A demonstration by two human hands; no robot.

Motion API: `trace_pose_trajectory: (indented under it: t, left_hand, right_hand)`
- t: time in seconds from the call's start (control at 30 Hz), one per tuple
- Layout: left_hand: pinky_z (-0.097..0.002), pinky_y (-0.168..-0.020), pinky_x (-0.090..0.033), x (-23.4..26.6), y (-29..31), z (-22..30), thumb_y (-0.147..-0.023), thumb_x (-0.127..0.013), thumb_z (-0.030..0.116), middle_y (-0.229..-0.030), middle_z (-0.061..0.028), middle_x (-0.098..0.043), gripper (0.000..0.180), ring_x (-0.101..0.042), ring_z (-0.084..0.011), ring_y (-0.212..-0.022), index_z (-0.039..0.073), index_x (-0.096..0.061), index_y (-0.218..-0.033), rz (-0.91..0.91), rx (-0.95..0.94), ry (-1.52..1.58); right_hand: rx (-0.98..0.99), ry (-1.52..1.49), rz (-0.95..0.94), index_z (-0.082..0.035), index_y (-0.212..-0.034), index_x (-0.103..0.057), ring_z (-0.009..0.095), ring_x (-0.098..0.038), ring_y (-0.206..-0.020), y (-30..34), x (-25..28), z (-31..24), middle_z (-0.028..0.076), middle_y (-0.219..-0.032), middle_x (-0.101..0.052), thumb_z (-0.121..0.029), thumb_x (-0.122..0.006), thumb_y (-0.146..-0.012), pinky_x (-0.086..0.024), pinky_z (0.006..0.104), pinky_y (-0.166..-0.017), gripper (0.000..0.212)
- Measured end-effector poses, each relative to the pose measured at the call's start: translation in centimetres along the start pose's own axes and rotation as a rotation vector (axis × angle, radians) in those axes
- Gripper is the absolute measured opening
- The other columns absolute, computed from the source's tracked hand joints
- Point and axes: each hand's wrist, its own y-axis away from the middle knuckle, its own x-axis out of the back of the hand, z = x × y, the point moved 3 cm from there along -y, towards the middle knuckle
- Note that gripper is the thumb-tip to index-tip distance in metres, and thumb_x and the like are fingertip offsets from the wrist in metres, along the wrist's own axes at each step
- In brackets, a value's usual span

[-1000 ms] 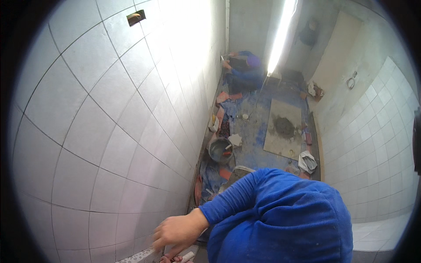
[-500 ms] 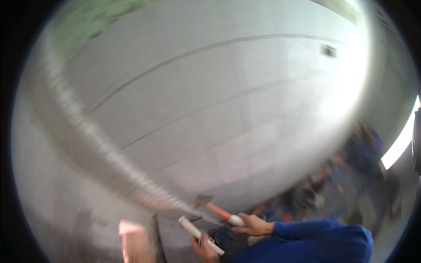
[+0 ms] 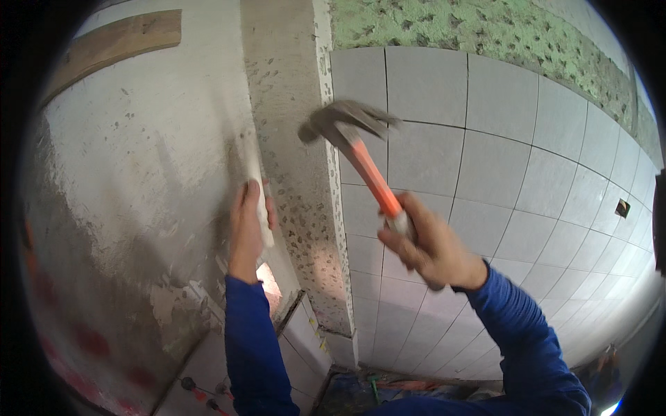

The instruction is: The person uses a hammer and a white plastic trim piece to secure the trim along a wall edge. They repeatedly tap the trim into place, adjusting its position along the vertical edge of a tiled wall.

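Observation:
A claw hammer with a dark metal head and an orange shaft is raised in front of the wall corner. My right hand is closed around its grip. To the left, my left hand wraps round a slim, off-white rod that looks like a piece of pipe or a handle. The rod stands nearly upright close to the plastered wall. Its upper end is blurred, so I cannot tell whether it touches the wall. The hammer head hangs to the right of the rod, apart from it.
A pitted concrete strip with a pale edge runs down beside the grey tiled wall. Rough green plaster lies above the tiles, and one tile has a square hole. A wooden board is at upper left.
The view has swung left to the wall corner. Both hands have risen from low in the picture, bringing the hammer and the off-white rod up to the wall.

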Motion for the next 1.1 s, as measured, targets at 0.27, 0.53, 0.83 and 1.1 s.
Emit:
trace_pose_trajectory:
  t: [0.27,0.53,0.83,1.1]
  left_hand:
    - [-0.0475,-0.072,-0.054,0.5,-6.9,0.3,-0.109,-0.049,0.043,-0.09,-0.0268,-0.069,0.05,-0.069,-0.0455,-0.08,-0.005,-0.057,-0.123,0.211,-0.43,-0.955]
    - [-0.0605,-0.081,-0.051,-1.3,-6.0,0.8,-0.111,-0.041,0.04,-0.097,-0.0365,-0.069,0.044,-0.065,-0.055,-0.099,-0.002,-0.053,-0.118,0.214,-0.298,-1.161]
    - [-0.0491,-0.068,-0.055,-1.1,-5.7,-0.7,-0.11,-0.047,0.041,-0.09,-0.0201,-0.069,0.04,-0.069,-0.037,-0.072,0.002,-0.053,-0.116,0.233,-0.226,-0.896]
    - [-0.0444,-0.097,-0.053,-5.0,18.0,-12.7,-0.105,-0.062,0.039,-0.121,-0.0105,-0.063,0.045,-0.063,-0.0261,-0.113,0.004,-0.054,-0.133,0.27,0.208,0.659]
  right_hand:
    - [0.513,0.396,0.132,0.003,-0.12,-0.052,0.026,-0.064,-0.057,-9.5,1.7,-5.8,0.014,-0.066,-0.061,-0.025,-0.062,-0.104,-0.049,0.0395,-0.053,0.034]
    - [0.151,0.938,-0.082,0.001,-0.113,-0.055,0.041,-0.072,-0.073,-16.5,1.1,-2.5,0.021,-0.074,-0.069,-0.027,-0.058,-0.102,-0.059,0.0501,-0.068,0.03]
    - [0.204,0.692,-0.03,0.003,-0.113,-0.055,0.045,-0.071,-0.076,-15.5,-0.4,1.3,0.025,-0.079,-0.069,-0.025,-0.058,-0.101,-0.056,0.0543,-0.07,0.031]
    - [-0.258,-0.181,-0.35,0.007,-0.111,-0.06,0.044,-0.068,-0.066,7.2,-10.1,11.7,0.029,-0.071,-0.064,-0.038,-0.065,-0.101,-0.052,0.0483,-0.062,0.045]
